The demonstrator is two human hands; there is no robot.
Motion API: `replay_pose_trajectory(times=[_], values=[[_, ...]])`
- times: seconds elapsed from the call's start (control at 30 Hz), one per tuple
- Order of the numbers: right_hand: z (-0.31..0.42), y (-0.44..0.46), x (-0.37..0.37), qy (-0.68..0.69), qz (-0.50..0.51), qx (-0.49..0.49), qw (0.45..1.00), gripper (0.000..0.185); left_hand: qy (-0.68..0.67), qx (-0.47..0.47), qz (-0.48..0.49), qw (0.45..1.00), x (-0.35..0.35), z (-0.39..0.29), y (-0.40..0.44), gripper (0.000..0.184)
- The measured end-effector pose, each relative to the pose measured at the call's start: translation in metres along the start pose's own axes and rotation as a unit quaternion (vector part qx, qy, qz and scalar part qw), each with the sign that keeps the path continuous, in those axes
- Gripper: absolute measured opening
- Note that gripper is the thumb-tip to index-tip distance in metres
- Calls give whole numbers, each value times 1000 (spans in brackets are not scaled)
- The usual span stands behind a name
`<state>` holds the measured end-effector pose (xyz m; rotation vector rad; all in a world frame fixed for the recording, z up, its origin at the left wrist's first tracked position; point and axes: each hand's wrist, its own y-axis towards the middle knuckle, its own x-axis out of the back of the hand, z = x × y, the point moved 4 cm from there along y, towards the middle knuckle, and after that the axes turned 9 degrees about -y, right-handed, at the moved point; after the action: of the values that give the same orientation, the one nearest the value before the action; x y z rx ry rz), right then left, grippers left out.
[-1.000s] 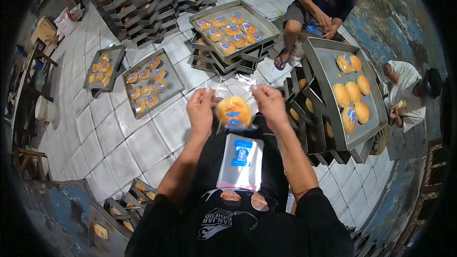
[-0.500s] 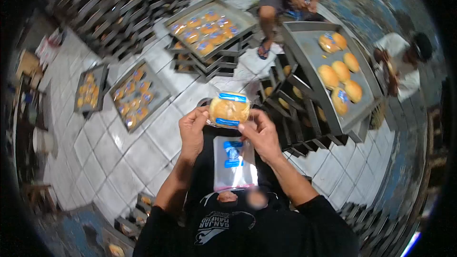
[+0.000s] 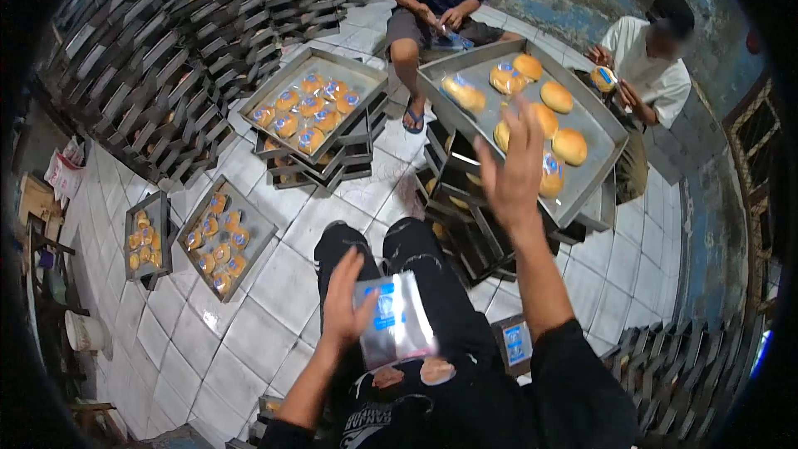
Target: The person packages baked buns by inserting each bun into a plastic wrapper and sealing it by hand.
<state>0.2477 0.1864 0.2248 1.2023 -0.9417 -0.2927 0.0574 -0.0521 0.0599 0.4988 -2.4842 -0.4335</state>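
Observation:
My left hand [image 3: 342,303] rests at the edge of the clear plastic bags [image 3: 397,324] with blue print on my lap; its fingers are stretched and it grips nothing. My right hand [image 3: 517,168], smeared by motion, is raised at the near side of a metal tray [image 3: 594,120] with its fingers extended and nothing in them. On that tray lie bare golden buns [image 3: 569,147] and a few in printed wrappers. A wrapped bun [image 3: 463,93] lies at the tray's left corner. My right hand partly hides some buns.
Stacked trays [image 3: 465,224] support the bun tray. Another stack [image 3: 312,104] holds wrapped buns, and two trays [image 3: 224,237] [image 3: 148,241] of them lie on the floor to the left. Two people sit opposite; one holds a wrapped bun [image 3: 603,79]. Tray walls rise behind.
The wrapped bun has left my hands, and a wrapped bun now lies at the tray's left corner. My right hand has moved up and right; my left has dropped to the bags.

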Motion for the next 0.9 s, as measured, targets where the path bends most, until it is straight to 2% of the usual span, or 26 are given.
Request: replay_pose_trajectory(times=[0.07, 0.1, 0.13, 0.17, 0.2, 0.27, 0.3, 0.33, 0.37, 0.4, 0.43, 0.47, 0.5, 0.53, 0.57, 0.6, 0.67, 0.7, 0.8, 0.9], values=[[26, -40, 9, 171, 105, 0, 980, 43, 119, 26, 24, 992, -2, 0, -32, 55], [41, -78, 2, 263, 215, -9, 940, 38, 164, 35, 43, 985, -2, 2, -44, 54], [64, -110, 2, 374, 361, -39, 854, 42, 209, 40, 64, 975, -2, 5, -54, 53], [82, -139, 1, 374, 413, 53, 828, 41, 177, -9, 58, 983, -1, 4, -55, 49], [97, -158, 16, 281, 351, 142, 882, 34, 160, -42, 46, 985, -1, 2, -58, 48], [99, -183, 9, 279, 431, 142, 846, 28, 126, -111, 19, 986, 1, -12, -53, 46], [94, -184, 9, 318, 475, 120, 811, 27, 9, -41, -59, 997, 2, -22, -42, 28], [86, -164, 10, 354, 517, 99, 773, 26, -117, 80, 14, 990, 0, -7, -40, 25], [77, -134, 12, 375, 504, 147, 764, 28, -239, 197, 87, 947, -1, 10, -42, 24], [61, -104, 5, 409, 468, 143, 770, 25, -351, 305, 157, 872, -8, 20, -44, 23], [41, -64, -4, 427, 451, 126, 774, 23, -492, 323, 121, 800, -14, 7, -31, 19], [10, -34, -27, 383, 409, 93, 823, 25, -486, 320, 95, 807, -12, 12, -22, 17], [-15, -1, -39, 332, 384, 3, 862, 26, -482, 318, 65, 814, -7, 18, -15, 15], [-50, 25, -66, 278, 390, -29, 877, 31, -479, 313, 30, 820, -4, 22, -6, 15], [-86, 36, -95, 186, 426, -27, 885, 36, -466, 302, -49, 830, -2, 25, 2, 15], [-122, 34, -119, 93, 456, -22, 885, 40, -484, 305, -75, 817, -1, 26, 5, 16], [-185, 1, -162, -34, 589, -19, 807, 56, -517, 313, -134, 786, 6, 32, 6, 22], [-200, -8, -165, -47, 539, -4, 841, 60, -509, 319, -134, 788, 9, 37, 1, 24], [-187, -4, -123, -91, 426, 18, 900, 71, -493, 335, -148, 789, 12, 49, -22, 30], [-154, 3, -86, -90, 546, -7, 833, 71, -490, 331, -137, 794, 17, 50, -17, 37]])
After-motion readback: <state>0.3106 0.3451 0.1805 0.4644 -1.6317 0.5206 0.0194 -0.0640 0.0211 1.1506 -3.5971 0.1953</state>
